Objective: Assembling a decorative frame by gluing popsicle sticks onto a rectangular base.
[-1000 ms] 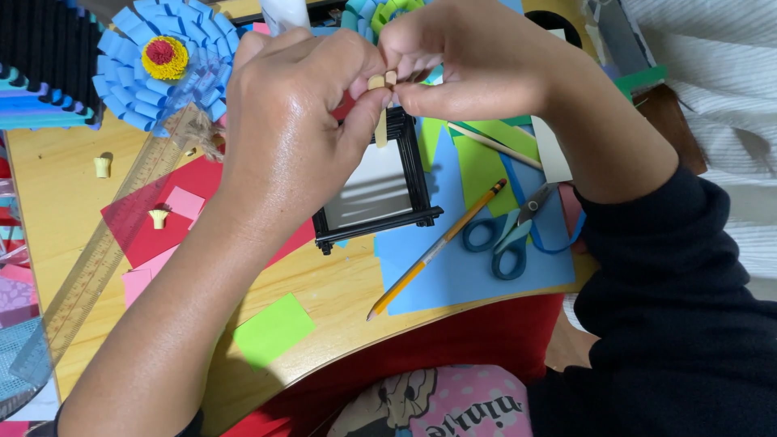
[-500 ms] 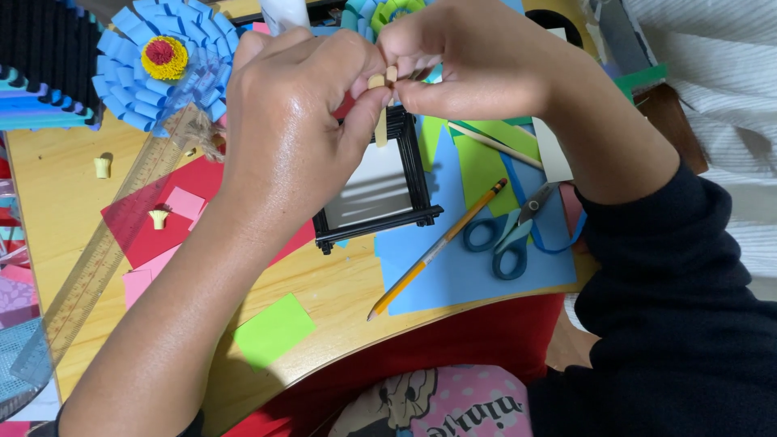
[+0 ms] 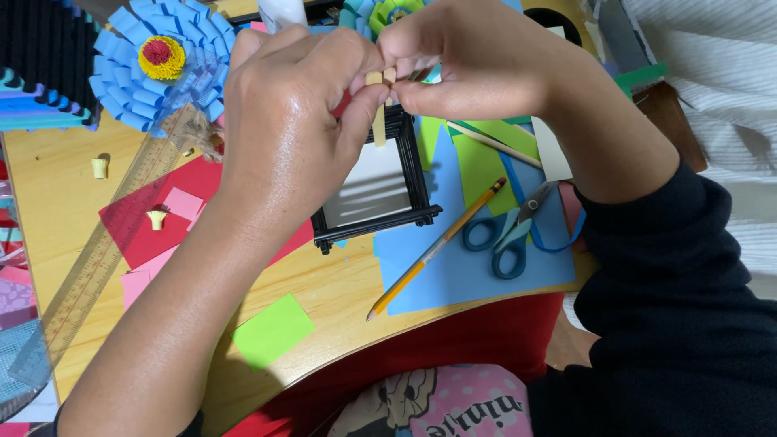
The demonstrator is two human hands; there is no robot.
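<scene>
Both hands raised together above the desk, fingertips meeting. Left hand [image 3: 295,121] curled, thumb and forefinger pinched narrow on a cream paper strip [image 3: 378,113]; the strip hangs straight down from the pinch. Right hand [image 3: 473,69] closes on the same strip from the other side, fingers bunched tight at its top end (the very tip looks rolled, but it is too small to be sure).

Directly under the two hands: a small black frame [image 3: 379,190] with a pale panel, lying flat on the wooden desk [image 3: 48,202]. Below the right wrist, a yellow pencil [image 3: 437,247] lies slanted across a blue paper sheet [image 3: 477,271], with blue-handled scissors [image 3: 510,231] just beside it. Green paper pieces [image 3: 477,166] lie under the right hand.

Beyond the left knuckles: a blue paper flower [image 3: 158,65] with a yellow and red centre. Out past the left forearm, a clear ruler [image 3: 97,259] lies slanted over red paper [image 3: 142,222], two small cream paper rolls [image 3: 156,218] near it. A green paper rectangle [image 3: 273,330] lies just beside the left forearm.
</scene>
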